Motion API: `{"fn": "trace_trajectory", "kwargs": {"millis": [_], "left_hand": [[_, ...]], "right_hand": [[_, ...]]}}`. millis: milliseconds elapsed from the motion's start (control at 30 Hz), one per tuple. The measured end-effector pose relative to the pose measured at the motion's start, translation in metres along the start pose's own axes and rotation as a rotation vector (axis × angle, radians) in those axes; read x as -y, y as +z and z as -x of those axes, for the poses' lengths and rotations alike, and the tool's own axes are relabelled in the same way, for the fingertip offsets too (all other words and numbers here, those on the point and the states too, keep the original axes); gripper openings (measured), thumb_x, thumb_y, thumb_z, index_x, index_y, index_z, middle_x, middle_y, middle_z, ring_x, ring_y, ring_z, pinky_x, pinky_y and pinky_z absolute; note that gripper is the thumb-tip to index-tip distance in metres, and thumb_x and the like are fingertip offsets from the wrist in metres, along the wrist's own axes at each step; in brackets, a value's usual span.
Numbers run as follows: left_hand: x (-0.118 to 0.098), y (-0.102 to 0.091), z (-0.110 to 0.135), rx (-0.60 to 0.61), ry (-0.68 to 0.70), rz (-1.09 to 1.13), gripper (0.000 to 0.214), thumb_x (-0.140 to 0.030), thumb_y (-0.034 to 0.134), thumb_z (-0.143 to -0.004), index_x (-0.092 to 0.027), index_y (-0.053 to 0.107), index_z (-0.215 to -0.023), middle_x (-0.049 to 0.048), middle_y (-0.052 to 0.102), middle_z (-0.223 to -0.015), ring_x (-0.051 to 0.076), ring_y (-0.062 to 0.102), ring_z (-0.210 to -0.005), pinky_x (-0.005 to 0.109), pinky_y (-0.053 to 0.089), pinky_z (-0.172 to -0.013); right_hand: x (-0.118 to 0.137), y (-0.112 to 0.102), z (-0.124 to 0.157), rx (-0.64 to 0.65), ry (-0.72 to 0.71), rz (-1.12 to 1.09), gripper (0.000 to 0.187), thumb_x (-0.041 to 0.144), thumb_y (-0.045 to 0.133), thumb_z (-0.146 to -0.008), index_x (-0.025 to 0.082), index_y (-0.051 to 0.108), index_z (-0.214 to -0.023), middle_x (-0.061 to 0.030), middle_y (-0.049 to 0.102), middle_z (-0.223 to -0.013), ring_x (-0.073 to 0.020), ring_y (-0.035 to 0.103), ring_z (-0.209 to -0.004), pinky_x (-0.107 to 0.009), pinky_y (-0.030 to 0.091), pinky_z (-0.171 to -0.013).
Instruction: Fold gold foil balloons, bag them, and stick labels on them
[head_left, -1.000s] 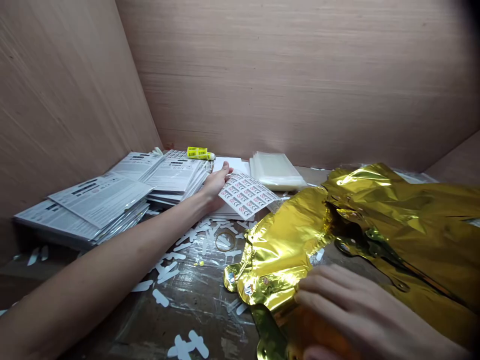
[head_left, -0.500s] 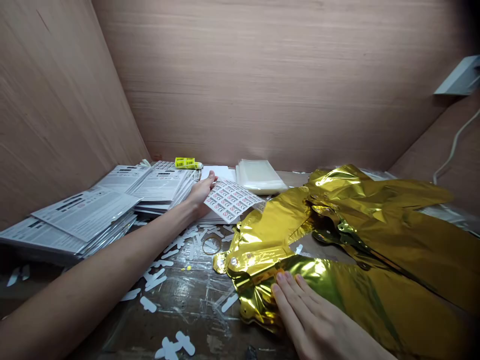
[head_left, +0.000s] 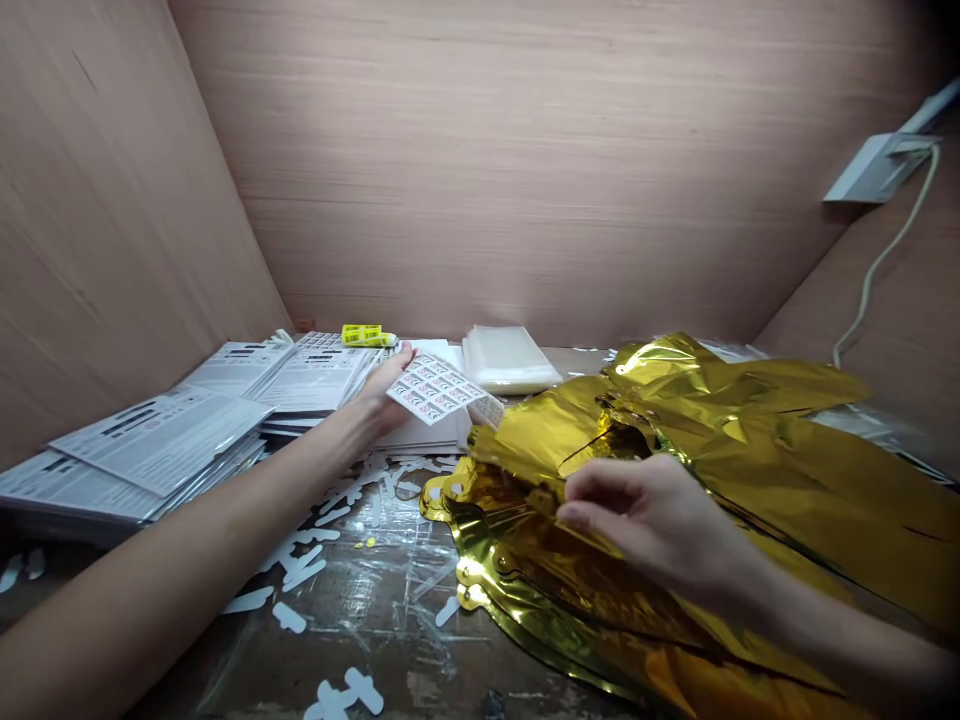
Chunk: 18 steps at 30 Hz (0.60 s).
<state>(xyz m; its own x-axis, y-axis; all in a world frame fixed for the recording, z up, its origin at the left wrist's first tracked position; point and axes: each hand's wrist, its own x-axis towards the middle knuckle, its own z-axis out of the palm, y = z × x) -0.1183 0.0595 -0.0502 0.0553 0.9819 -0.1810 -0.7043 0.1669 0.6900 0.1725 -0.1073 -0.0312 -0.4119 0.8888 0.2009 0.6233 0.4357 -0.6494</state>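
Note:
My left hand (head_left: pixel 386 385) reaches forward and grips a sheet of small printed stickers (head_left: pixel 435 388) by its left edge, above white papers (head_left: pixel 424 436). On the right, my right hand (head_left: pixel 637 510) pinches a fold of gold foil balloon (head_left: pixel 525 500) between thumb and fingers. The foil is lifted there, and layers of it bunch up below the hand. More flat gold foil balloons (head_left: pixel 810 490) spread to the right, partly behind my right forearm.
Stacks of printed sheets in clear sleeves (head_left: pixel 157 440) stand at the left. A yellow label roll (head_left: pixel 364 335) lies at the back, near a pile of clear bags (head_left: pixel 510 358). White paper strips (head_left: pixel 304 575) litter the tabletop. A white cable (head_left: pixel 874 260) hangs at the right wall.
My right hand went from lying flat on the foil to pinching and raising a fold of it. Lower foil layers are now exposed. My left hand still holds the sticker sheet.

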Motion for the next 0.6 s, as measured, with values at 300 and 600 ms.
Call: {"fn": "trace_trajectory", "kwargs": {"millis": [300,600], "left_hand": [[0.002,-0.008,-0.008,-0.043,0.060,0.014,0.032,-0.027,0.042,-0.108,-0.015,0.061,-0.085,0.0049,0.071,-0.074,0.015,0.070,-0.063,0.026,0.061,-0.067],[0.002,-0.010,-0.008,-0.062,0.079,0.023,0.023,-0.024,0.049,-0.106,-0.018,0.061,-0.088,0.0027,0.071,-0.072,0.014,0.071,-0.061,0.022,0.061,-0.062]], "right_hand": [[-0.039,-0.023,-0.006,0.111,0.348,-0.700,0.044,0.042,0.098,-0.055,0.016,0.067,-0.071,0.0025,0.059,-0.059,-0.0092,0.045,-0.054,-0.025,0.033,-0.054],[-0.018,-0.058,-0.012,-0.246,0.096,-0.104,0.034,0.049,0.068,-0.092,0.019,0.069,-0.077,-0.0023,0.061,-0.073,-0.0148,0.050,-0.065,-0.030,0.038,-0.059]]}}
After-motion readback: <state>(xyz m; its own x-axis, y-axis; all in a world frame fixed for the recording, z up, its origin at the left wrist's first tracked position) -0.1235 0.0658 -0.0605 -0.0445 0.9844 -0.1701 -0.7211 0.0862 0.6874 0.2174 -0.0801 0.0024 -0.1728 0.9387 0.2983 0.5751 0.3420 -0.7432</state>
